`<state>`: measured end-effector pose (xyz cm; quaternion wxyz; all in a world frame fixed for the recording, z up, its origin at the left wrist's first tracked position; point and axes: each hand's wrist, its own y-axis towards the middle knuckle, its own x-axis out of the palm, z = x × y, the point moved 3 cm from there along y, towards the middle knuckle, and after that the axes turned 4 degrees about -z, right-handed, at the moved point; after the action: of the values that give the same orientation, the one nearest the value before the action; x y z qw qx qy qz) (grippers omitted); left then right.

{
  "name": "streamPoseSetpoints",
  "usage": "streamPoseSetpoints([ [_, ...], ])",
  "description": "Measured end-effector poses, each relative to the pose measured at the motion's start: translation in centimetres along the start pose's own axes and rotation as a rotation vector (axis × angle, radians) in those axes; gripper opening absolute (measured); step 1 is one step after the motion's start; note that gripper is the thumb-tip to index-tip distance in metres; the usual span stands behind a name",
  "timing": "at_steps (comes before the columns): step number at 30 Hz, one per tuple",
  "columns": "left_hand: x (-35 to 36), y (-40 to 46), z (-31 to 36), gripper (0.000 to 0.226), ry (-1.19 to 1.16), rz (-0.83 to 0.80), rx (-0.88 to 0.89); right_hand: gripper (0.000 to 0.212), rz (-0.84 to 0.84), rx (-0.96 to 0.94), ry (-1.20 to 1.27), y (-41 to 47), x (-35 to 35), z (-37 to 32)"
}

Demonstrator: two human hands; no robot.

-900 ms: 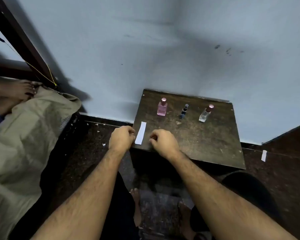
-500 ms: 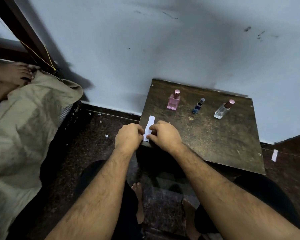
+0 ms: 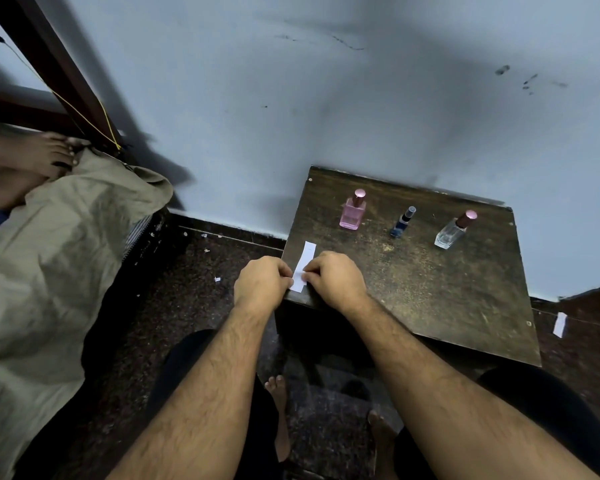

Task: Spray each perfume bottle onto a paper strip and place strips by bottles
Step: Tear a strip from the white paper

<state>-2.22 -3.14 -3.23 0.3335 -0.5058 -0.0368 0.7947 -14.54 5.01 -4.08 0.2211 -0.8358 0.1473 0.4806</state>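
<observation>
paper strip pinched by both hands at the table's near left corner

paper strip, white, lies on the dark wooden table at its near left corner, its long side going away from the person. left hand and right hand are both curled, and their fingertips close on the strip's lower part from each side. farther back three perfume bottles stand in a row, well apart from the strip: pink bottle at left, small blue bottle in the middle, clear bottle at right. another white paper piece lies on the floor right of the table
</observation>
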Motion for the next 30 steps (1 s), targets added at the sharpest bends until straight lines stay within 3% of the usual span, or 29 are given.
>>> streamPoseSetpoints([
  [8, 0.4, 0.2, 1.1, 0.004, 0.033, -0.002, 0.041, 0.01, -0.042, 0.059, 0.231, 0.4, -0.2, 1.1],
  [13, 0.6, 0.1, 1.2, 0.007, 0.053, 0.009, 0.041, 0.003, 0.023, 0.139, 0.375, 0.6, -0.6, 1.6],
  [19, 0.6, -0.1, 1.3, 0.014, 0.052, 0.001, 0.037, 0.014, 0.051, 0.232, 0.66, 0.6, -0.8, 2.0],
  [24, 0.6, -0.5, 1.8, 0.038, 0.109, -0.012, 0.088, 0.016, 0.066, 0.27, 0.837, 0.4, -1.3, 1.8],
  [30, 0.8, -0.4, 2.0, 0.048, 0.138, -0.035, 0.096, 0.032, 0.035, 0.298, 1.064, 0.1, -1.9, 1.7],
])
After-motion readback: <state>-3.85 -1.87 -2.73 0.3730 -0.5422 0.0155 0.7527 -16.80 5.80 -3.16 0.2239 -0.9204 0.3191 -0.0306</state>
